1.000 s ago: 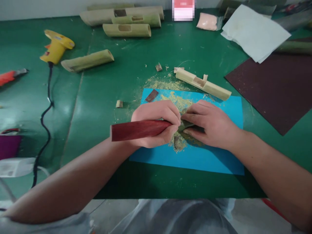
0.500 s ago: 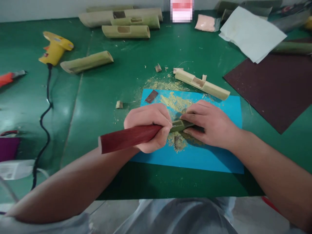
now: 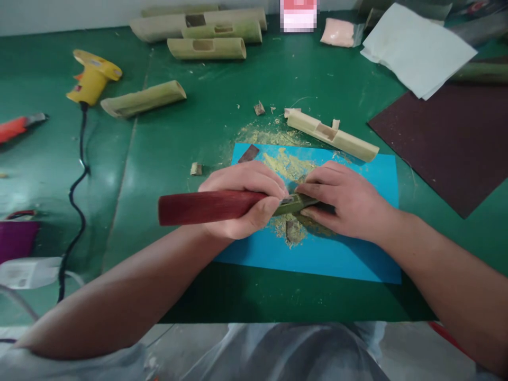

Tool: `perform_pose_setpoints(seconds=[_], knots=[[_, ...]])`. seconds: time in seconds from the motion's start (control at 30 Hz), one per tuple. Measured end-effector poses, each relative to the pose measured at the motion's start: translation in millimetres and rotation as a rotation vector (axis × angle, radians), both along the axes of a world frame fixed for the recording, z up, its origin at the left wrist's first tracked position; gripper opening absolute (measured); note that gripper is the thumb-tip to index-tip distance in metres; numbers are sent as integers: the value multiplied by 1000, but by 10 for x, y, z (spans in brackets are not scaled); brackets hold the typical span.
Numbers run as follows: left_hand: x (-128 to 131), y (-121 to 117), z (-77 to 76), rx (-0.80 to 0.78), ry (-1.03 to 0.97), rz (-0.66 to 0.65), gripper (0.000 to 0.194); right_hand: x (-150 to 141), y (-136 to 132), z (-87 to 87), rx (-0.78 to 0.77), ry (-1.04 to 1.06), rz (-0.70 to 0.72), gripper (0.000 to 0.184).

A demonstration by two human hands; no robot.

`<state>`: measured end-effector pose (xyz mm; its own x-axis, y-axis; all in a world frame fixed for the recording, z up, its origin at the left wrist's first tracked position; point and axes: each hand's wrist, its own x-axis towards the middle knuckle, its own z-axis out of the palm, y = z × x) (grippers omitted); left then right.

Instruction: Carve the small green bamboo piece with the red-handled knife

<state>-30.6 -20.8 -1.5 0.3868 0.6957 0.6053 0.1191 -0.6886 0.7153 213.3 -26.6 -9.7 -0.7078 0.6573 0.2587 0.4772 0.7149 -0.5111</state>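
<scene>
My left hand (image 3: 248,198) is closed around the red wooden handle (image 3: 206,207) of a bladed tool. A short glint of metal (image 3: 287,200) shows past its fingertips; the rest of the blade is hidden, so knife or chisel I cannot tell. The metal meets a green bamboo piece (image 3: 286,207), which has a notch in its top. My right hand (image 3: 341,203) pinches the far end of that bamboo, pressing it down over a blue sheet (image 3: 254,248). Yellowish shavings (image 3: 289,165) and a small brown scrap (image 3: 291,233) lie around the bamboo.
A notched pale bamboo tube (image 3: 333,136) lies behind the hands. Several cut tubes (image 3: 210,48) are at the back. To the left sit a yellow corded heat gun (image 3: 93,76) and an orange-handled tool (image 3: 19,128); at right, a dark brown sheet (image 3: 448,153) and white paper (image 3: 418,50).
The tool's handle has swung from slanting to nearly level as my left wrist turned, and the left fingers shifted slightly toward the bamboo. My right hand keeps its grip. The view has shifted a little.
</scene>
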Motion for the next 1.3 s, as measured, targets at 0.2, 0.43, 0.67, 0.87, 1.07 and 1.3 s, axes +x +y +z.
perform_pose_setpoints(seconds=[0.2, 0.43, 0.67, 0.87, 1.07, 1.3], knots=[[59, 30, 64, 67, 39, -67, 12, -2, 4, -4, 6, -9, 4, 23], [34, 30, 77, 26, 89, -50, 14, -9, 3, 0, 17, -15, -4, 22], [64, 32, 64, 40, 16, -54, 8, -12, 7, 9, 25, -28, -1, 25], [76, 16, 89, 2, 54, -55, 8, -14, 7, -16, 29, -20, -8, 22], [97, 41, 127, -14, 86, -109, 10, -15, -2, -30, 50, -6, -10, 24], [112, 61, 88, 6, -47, -102, 13, -6, -4, -31, 68, -11, -7, 28]])
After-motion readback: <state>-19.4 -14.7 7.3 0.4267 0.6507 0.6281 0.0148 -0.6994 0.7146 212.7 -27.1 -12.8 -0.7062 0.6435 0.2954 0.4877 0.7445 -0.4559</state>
